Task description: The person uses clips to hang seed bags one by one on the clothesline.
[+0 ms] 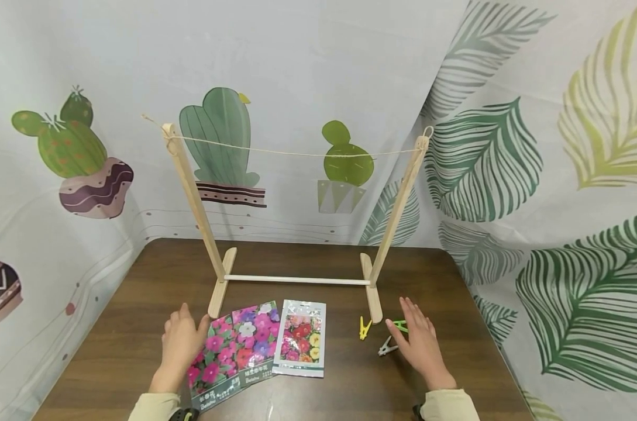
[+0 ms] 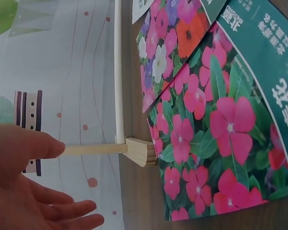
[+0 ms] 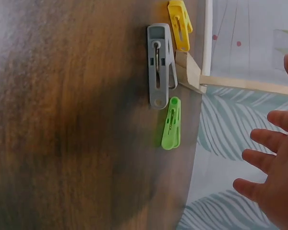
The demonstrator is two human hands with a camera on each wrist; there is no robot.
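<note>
In the head view, the left hand [image 1: 178,345], thumb and fingers apart and gripping nothing, hovers beside the left edge of the pink-flower packet [image 1: 218,365]; the mixed-flower packet [image 1: 256,334] and white-bordered packet [image 1: 301,339] sit side by side to its right, below the rack's crossbar [image 1: 297,280]. A strip of table [image 1: 344,362] separates them from the yellow clip [image 1: 364,328]. The right hand [image 1: 420,351], fingers spread, is near the gray clip [image 1: 387,348] and green clip [image 1: 401,326], leaving wood between it and the table's right edge. The left wrist view shows the pink-flower packet's corner just beside a rack foot [image 2: 139,151]. The right wrist view shows clips well apart from those fingers, near the table's far edge.
</note>
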